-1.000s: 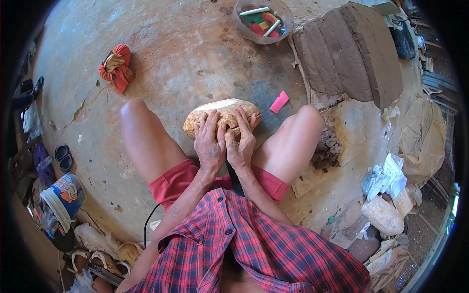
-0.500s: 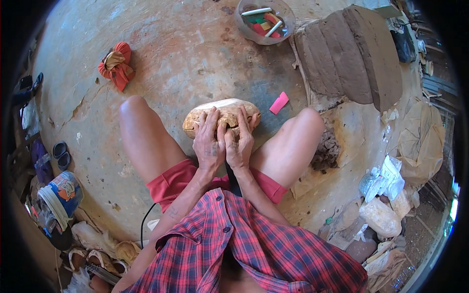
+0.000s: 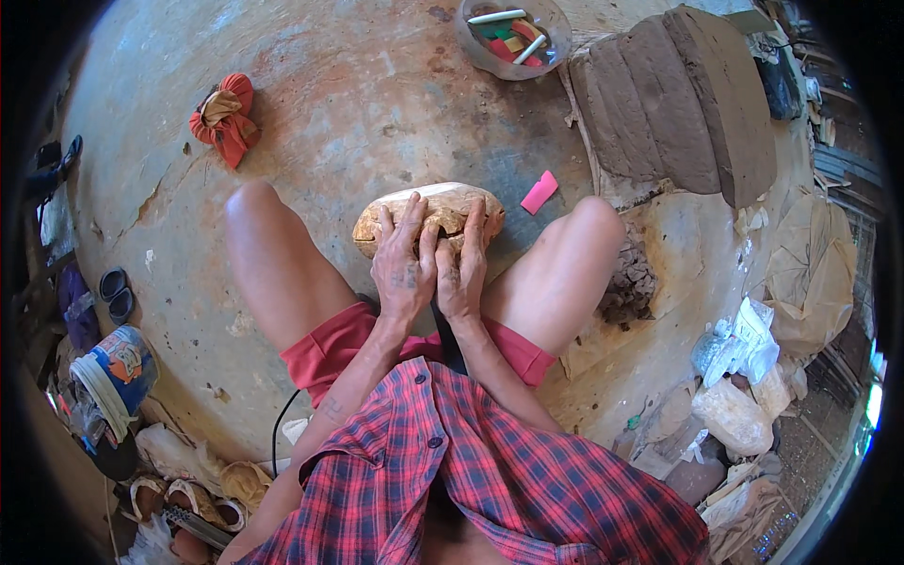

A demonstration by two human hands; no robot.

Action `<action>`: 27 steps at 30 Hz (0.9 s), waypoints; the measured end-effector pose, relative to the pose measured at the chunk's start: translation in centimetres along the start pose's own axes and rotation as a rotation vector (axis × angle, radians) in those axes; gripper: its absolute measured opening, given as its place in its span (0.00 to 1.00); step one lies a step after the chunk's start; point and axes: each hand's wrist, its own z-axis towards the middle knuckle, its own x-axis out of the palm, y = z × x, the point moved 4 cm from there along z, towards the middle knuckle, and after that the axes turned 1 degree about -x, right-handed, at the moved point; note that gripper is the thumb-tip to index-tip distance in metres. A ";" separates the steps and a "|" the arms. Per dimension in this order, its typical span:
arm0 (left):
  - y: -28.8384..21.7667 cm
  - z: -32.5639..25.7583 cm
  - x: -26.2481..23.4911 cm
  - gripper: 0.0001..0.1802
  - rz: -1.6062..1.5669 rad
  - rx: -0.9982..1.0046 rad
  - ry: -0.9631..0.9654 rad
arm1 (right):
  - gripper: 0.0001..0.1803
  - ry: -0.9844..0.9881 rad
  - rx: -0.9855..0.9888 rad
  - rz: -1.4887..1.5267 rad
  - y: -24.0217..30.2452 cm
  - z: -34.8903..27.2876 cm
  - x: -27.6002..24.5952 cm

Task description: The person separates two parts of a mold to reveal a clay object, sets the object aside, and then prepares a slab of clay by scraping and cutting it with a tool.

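Note:
Between my knees sits a rounded, oblong tan block (image 3: 377, 209), like a mould, with a pale smooth top and a dark gap in its near side. My left hand (image 3: 407, 268) lies on its near left part, fingers stretched up over the surface. My right hand (image 3: 460, 273) rests the same way on the near right part, fingers long and spread. Both thumbs are close together by the dark gap; their tips are partly hidden. What the block rests on is hidden by my hands.
A pink strip (image 3: 539, 193) lies beyond my right knee. Past it stand a clear bowl (image 3: 476, 58) of coloured pieces and stacked brown clay slabs (image 3: 631, 104). Clay scraps (image 3: 633, 287) sit beside that knee. An orange cloth bundle (image 3: 226, 122) is at far left, a bucket (image 3: 122, 363) nearer.
My fingers have shifted slightly on the block; the right fingers reach straighter and farther right. The dark gap between my hands shows more. The whole view has tilted a little.

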 end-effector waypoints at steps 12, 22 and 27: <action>-1.6 1.0 -1.2 0.24 0.011 -0.099 0.022 | 0.50 -0.003 -0.034 -0.027 0.0 -0.3 0.1; -0.5 0.7 -0.8 0.25 -0.049 -0.135 0.080 | 0.50 0.005 -0.007 -0.004 -0.4 -0.3 0.0; -1.6 1.1 -2.1 0.27 0.048 -0.171 0.160 | 0.48 0.029 -0.036 -0.025 -0.1 0.0 -0.2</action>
